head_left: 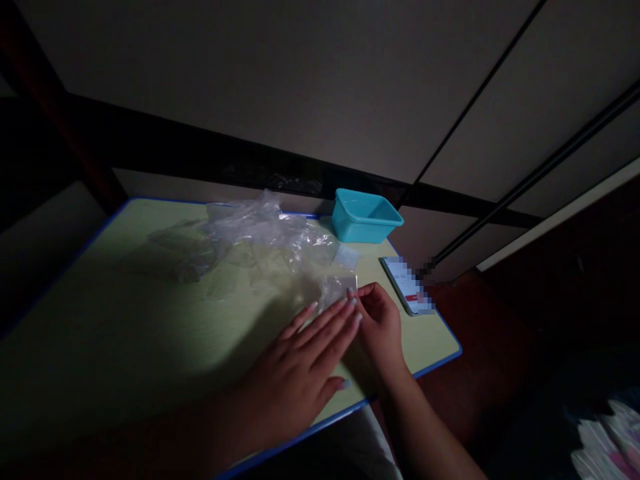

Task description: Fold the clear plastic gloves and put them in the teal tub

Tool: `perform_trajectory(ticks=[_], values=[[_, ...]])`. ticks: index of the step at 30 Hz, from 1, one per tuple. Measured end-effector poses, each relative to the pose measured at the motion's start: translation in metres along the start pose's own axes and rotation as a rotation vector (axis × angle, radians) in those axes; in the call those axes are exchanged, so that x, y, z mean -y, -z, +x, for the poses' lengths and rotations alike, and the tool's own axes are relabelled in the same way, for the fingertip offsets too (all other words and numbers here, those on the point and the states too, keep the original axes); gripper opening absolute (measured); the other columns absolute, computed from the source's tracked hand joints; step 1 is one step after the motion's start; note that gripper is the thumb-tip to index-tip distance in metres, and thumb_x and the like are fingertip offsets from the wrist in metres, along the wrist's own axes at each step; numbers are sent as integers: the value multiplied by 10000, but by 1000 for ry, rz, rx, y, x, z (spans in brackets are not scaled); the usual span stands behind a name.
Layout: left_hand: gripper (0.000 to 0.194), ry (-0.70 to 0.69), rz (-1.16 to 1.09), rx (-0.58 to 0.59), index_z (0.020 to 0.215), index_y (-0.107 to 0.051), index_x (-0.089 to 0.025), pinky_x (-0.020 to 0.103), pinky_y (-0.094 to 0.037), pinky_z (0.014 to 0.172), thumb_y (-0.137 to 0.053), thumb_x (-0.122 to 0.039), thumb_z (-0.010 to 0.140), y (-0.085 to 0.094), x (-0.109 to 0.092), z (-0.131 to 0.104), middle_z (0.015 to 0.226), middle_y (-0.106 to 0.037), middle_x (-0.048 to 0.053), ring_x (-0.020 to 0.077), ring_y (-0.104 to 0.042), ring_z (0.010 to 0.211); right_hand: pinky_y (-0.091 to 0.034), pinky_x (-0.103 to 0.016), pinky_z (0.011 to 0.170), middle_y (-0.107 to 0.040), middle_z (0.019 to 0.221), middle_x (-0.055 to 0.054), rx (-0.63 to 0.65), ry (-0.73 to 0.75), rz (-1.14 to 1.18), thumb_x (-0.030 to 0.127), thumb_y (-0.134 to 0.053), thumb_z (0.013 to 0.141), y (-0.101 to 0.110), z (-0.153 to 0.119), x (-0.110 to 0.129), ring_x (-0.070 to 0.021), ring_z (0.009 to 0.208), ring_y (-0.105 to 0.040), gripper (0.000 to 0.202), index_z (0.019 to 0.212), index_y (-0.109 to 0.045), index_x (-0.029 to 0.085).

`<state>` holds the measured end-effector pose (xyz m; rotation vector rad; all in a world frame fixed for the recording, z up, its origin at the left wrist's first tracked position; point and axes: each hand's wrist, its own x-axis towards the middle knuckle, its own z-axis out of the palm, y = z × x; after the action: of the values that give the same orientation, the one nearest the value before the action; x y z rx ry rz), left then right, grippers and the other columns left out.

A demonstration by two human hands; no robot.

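Observation:
My left hand (305, 360) lies palm down over the table, its fingers stretched out and slightly spread. Its fingertips reach the near edge of a small clear plastic bag (336, 285). My right hand (383, 323) is closed in a pinch at the right edge of that bag, close to my left fingertips. Exactly how much plastic sits between the right fingers is hidden. Beyond both hands, a crumpled heap of clear plastic bags (265, 223) spreads across the back of the table and appears to touch or overlap the small one.
The pale table (165, 347) has a blue rim. At its back edge stands a turquoise plastic basket (363, 230). A phone with a lit screen (404, 283) lies near the right edge. Cabinet panels (280, 87) rise behind the table.

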<state>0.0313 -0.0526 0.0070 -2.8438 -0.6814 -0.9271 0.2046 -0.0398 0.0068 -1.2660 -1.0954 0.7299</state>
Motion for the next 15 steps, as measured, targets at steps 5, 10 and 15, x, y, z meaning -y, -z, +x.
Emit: perform_trajectory(ticks=[5,10,15], values=[[604,255,-22,46,1475,-232,-44,468,-156,1166,-369,-330,961,-19,14,0,1541,-258,197,279,-166,1446,-351,-213,528,-527,619,38,11,-18,32,380,-710,763,-2,-3,3,-92,551,-451,277,686,-542,173],[581,461,-336,39,1492,-202,-69,516,-222,1140,-290,-329,980,-20,18,1,1546,-243,193,281,-179,1442,-332,-200,504,-520,591,47,4,-72,161,398,-748,733,-4,-7,9,-82,521,-428,302,690,-551,173],[497,749,-944,-187,1392,-464,-194,375,-252,1150,-469,-358,924,-11,12,9,1487,-415,72,246,-323,1396,-335,-197,516,-559,592,39,17,-105,269,369,-761,734,-12,-10,7,-76,521,-433,285,692,-561,170]])
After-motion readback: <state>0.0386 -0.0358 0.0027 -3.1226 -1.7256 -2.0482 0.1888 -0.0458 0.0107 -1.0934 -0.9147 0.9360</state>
